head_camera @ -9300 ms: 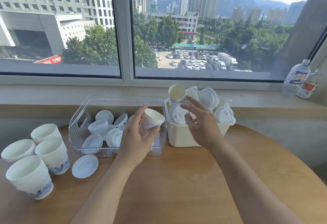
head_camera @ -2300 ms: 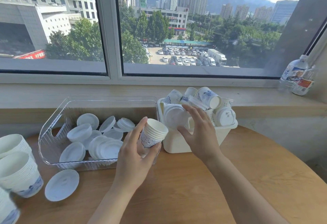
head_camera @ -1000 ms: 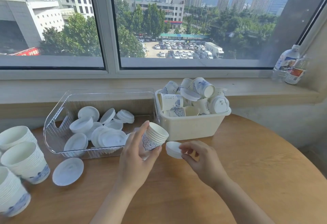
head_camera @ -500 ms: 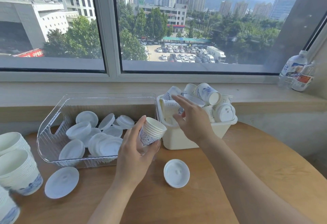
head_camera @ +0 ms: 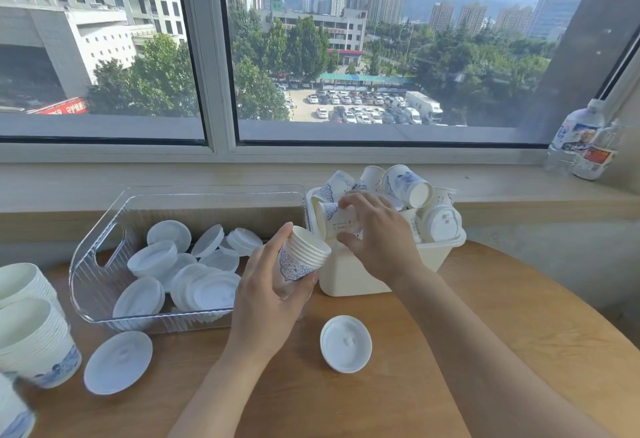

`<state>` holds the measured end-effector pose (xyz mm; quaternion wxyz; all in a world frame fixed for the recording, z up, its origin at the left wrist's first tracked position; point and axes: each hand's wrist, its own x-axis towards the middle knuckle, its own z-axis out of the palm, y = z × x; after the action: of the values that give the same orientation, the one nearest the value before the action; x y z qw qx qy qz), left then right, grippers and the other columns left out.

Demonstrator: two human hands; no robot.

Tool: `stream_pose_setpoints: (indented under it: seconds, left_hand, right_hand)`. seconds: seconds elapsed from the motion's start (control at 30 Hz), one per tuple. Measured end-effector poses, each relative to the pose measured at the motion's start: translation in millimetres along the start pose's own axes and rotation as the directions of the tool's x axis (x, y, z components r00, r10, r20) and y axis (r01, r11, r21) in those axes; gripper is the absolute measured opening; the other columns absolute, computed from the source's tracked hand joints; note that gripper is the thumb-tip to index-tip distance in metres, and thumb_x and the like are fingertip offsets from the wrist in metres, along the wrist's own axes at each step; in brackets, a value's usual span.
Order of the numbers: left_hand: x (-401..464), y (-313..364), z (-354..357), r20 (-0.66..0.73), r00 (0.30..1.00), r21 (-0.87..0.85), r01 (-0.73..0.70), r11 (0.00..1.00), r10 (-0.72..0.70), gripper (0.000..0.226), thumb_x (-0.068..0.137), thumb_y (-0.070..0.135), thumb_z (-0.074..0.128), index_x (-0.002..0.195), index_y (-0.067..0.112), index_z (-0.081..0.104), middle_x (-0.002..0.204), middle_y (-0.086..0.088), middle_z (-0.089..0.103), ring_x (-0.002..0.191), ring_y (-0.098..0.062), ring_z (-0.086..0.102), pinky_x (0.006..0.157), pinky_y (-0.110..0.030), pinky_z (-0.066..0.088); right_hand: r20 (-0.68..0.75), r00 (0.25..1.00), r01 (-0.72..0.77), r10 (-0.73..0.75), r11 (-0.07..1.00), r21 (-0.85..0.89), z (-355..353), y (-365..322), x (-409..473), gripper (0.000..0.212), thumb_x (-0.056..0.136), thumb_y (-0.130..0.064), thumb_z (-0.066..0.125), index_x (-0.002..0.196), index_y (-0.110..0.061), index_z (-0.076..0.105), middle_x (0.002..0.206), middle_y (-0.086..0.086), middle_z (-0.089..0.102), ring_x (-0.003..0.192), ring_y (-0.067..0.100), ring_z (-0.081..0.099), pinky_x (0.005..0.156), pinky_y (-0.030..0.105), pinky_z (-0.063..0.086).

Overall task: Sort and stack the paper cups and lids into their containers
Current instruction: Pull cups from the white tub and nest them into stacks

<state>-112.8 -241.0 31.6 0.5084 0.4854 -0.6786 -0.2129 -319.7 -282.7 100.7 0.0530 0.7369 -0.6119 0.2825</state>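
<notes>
My left hand (head_camera: 270, 295) holds a small stack of nested paper cups (head_camera: 303, 255) with a blue pattern, tilted toward the white bin (head_camera: 349, 278). My right hand (head_camera: 377, 233) grips a single paper cup (head_camera: 336, 221) lying on its side at the bin's left end. The bin is heaped with loose cups and a few lids. A clear plastic bin (head_camera: 104, 257) to the left contains several white lids. One lid (head_camera: 345, 343) lies on the table below my right wrist, another lid (head_camera: 118, 362) in front of the clear bin.
Stacks of nested cups (head_camera: 33, 337) stand at the table's left edge. Two water bottles (head_camera: 585, 141) sit on the windowsill at the far right. The round wooden table (head_camera: 485, 326) butts against the sill under a large window.
My right hand took a lid out of the white bin, set it on the table, went back to the bin and now grips a cup there. My left hand kept its stack.
</notes>
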Motion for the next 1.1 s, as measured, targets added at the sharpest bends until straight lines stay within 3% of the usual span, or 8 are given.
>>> stream_pose_setpoints:
  seconds: [0.17,0.27,0.4,0.53,0.77,0.93,1.1]
  left_hand:
    - [1,6,0,-0.014,1.0,0.011,-0.003,1.0,0.004,0.079,0.085,0.034,0.083,0.151,0.048,0.042,0.138,0.021,0.056,0.129,0.01,0.047,0.098,-0.011,0.038]
    - [3,12,0,-0.01,1.0,0.007,-0.005,1.0,0.005,0.079,0.086,0.033,0.083,0.152,0.048,0.042,0.137,0.021,0.055,0.128,0.013,0.046,0.096,-0.006,0.037]
    - [7,16,1,-0.01,1.0,0.006,-0.006,1.0,0.006,0.079,0.086,0.033,0.084,0.152,0.047,0.042,0.136,0.022,0.055,0.128,0.013,0.046,0.097,-0.011,0.039]
    - [7,15,1,0.004,1.0,0.007,0.002,1.0,-0.002,0.079,0.086,0.033,0.084,0.152,0.048,0.041,0.135,0.024,0.054,0.127,0.016,0.044,0.096,-0.011,0.038]
    - [8,12,0,0.002,1.0,0.016,0.009,1.0,-0.01,0.079,0.086,0.033,0.084,0.152,0.047,0.042,0.135,0.022,0.055,0.124,0.019,0.044,0.092,-0.004,0.036]
    - [9,13,1,-0.001,1.0,0.009,0.013,1.0,-0.013,0.079,0.086,0.036,0.083,0.152,0.048,0.042,0.137,0.021,0.054,0.124,0.019,0.044,0.093,-0.008,0.037]
    - [9,15,2,0.001,1.0,0.009,0.015,1.0,-0.015,0.079,0.086,0.034,0.083,0.152,0.048,0.041,0.137,0.021,0.055,0.128,0.011,0.047,0.096,-0.014,0.04]
  right_hand:
    - [-0.005,0.999,0.033,-0.034,0.993,-0.111,-2,-2,-1,0.051,0.091,-0.029,0.076,0.139,-0.023,0.059,0.133,-0.001,0.057,0.121,0.025,0.051,0.105,0.039,0.039]
    - [-0.078,0.997,0.009,-0.014,0.998,-0.063,-8,-3,1,0.041,0.096,-0.031,0.07,0.136,-0.023,0.064,0.135,0.0,0.054,0.123,0.027,0.05,0.106,0.043,0.039]
    - [0.033,0.999,0.026,-0.022,0.992,-0.121,-10,-5,0,0.056,0.097,-0.038,0.066,0.149,-0.027,0.05,0.155,-0.006,0.047,0.137,0.025,0.04,0.111,0.041,0.032]
    - [0.033,0.999,0.003,0.001,0.99,-0.141,-9,-5,0,0.062,0.096,-0.04,0.067,0.152,-0.023,0.047,0.145,-0.002,0.055,0.133,0.027,0.043,0.109,0.04,0.032]
    - [0.043,0.999,0.019,-0.013,0.989,-0.147,-12,-5,1,0.046,0.09,-0.039,0.074,0.132,-0.027,0.058,0.135,-0.006,0.059,0.125,0.024,0.046,0.103,0.037,0.032]
    - [0.009,1.0,0.028,-0.027,0.982,-0.187,-16,0,-1,0.052,0.096,-0.036,0.068,0.144,-0.023,0.055,0.137,-0.001,0.059,0.126,0.027,0.048,0.104,0.04,0.034]
    - [0.033,0.998,0.062,-0.058,0.983,-0.17,-16,1,-5,0.047,0.093,-0.039,0.072,0.136,-0.026,0.055,0.132,-0.005,0.062,0.124,0.025,0.049,0.102,0.04,0.035]
